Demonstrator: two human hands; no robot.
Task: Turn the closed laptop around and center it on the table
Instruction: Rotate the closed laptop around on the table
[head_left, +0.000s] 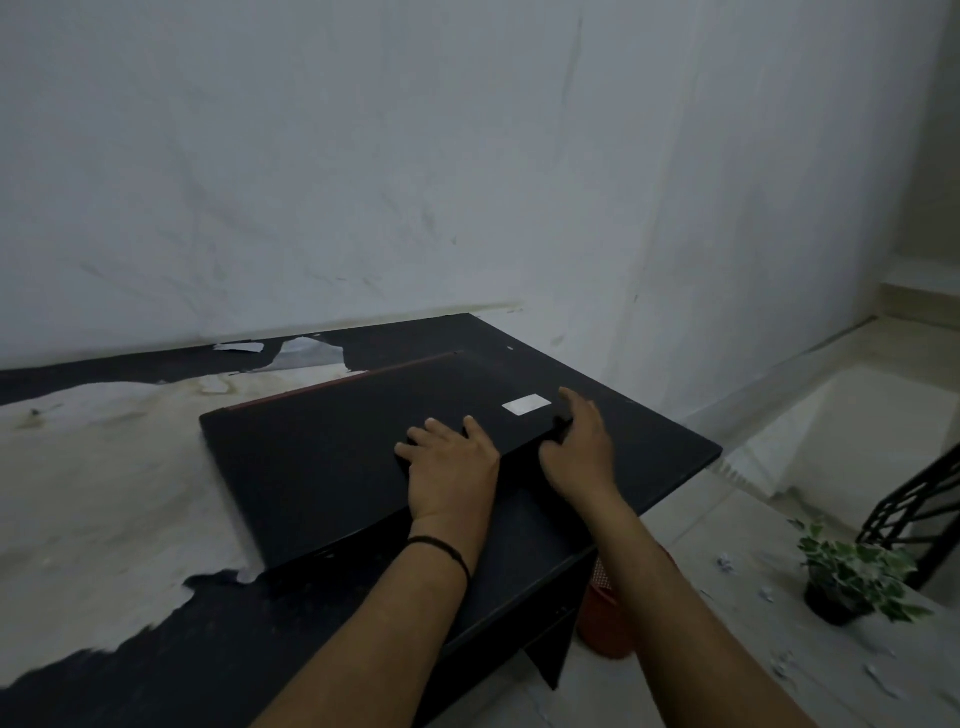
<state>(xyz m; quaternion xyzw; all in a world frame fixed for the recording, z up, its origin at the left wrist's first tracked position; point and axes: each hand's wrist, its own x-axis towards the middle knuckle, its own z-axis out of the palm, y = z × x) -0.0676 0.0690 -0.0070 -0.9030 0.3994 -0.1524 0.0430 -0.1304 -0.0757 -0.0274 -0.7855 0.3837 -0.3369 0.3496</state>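
A closed black laptop (332, 457) lies slanted on the right half of the dark table (649, 447). It has a thin red strip along its far edge and a white sticker near its right corner. My left hand (451, 467) presses flat on the lid near the laptop's near edge, fingers spread. At the laptop's right corner my right hand (579, 452) curls its fingers around the edge, thumb raised above the lid. The near edge looks slightly lifted off the table.
The table's dark surface is peeled to pale patches (104, 467) on the left. A white wall (415, 156) stands right behind it. On the floor at right are a small potted plant (852, 577), an orange basket (605, 618) and a black metal frame (919, 509).
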